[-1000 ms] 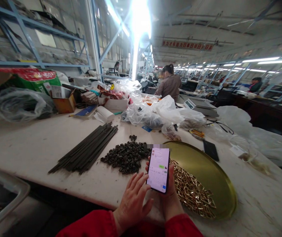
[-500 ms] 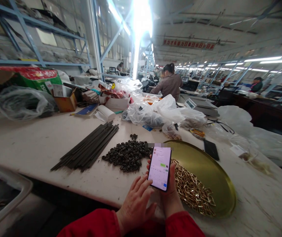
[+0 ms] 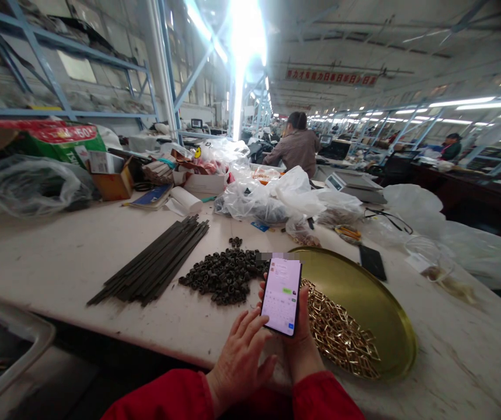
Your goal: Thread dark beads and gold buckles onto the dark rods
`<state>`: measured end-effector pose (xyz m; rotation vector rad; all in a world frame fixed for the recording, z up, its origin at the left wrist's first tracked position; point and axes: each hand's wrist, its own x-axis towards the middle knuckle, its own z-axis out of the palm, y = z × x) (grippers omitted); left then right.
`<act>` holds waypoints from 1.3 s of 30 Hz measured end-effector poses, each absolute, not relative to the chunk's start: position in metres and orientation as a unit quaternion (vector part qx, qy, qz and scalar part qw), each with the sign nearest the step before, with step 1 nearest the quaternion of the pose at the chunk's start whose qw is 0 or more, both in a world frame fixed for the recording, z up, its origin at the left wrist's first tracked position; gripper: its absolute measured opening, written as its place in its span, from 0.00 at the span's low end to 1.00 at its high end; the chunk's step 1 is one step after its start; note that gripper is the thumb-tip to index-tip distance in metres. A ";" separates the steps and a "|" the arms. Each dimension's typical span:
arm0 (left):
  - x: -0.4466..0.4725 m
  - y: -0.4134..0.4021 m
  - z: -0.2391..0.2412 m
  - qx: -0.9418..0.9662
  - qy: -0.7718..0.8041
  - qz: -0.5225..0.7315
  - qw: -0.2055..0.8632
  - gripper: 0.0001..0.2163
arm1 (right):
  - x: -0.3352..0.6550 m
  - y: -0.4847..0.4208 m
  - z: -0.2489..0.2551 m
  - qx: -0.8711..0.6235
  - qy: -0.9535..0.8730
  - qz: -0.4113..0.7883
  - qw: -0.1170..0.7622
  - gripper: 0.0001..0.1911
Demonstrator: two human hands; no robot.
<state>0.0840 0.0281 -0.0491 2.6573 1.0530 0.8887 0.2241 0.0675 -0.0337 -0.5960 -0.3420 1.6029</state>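
Note:
My right hand (image 3: 304,350) is wrapped round a smartphone (image 3: 280,297), thumb along its right edge and fingertips showing at its left edge. The lit screen shows a chat page with a keyboard; its text is too small to read. My left hand (image 3: 239,353) is open, fingers stretched out, one fingertip at the lower left of the screen. Behind the phone lies a heap of small black loops (image 3: 224,274). To the right, gold-coloured metal frames (image 3: 342,332) lie on a round gold tray (image 3: 390,326). A bundle of dark flat strips (image 3: 149,262) lies at left.
Plastic bags (image 3: 272,201) and boxes (image 3: 206,182) line the back of the white table (image 3: 35,256). A black flat object (image 3: 372,262) lies beyond the tray, near a scale (image 3: 355,186). A person (image 3: 296,146) sits farther back. A plastic bin (image 3: 35,338) stands at lower left.
The view has shifted slightly, so most things appear a little farther left. Both hands and the phone keep nearly the same pose.

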 end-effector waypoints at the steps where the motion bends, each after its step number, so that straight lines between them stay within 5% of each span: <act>1: 0.084 0.028 -0.049 0.885 0.352 0.295 0.075 0.13 | 0.226 0.068 -0.035 -0.259 -0.151 0.714 0.633 0.32; 39: 0.097 0.034 -0.033 0.873 0.341 0.345 0.053 0.11 | 0.227 0.073 -0.049 -0.204 -0.161 0.748 0.611 0.34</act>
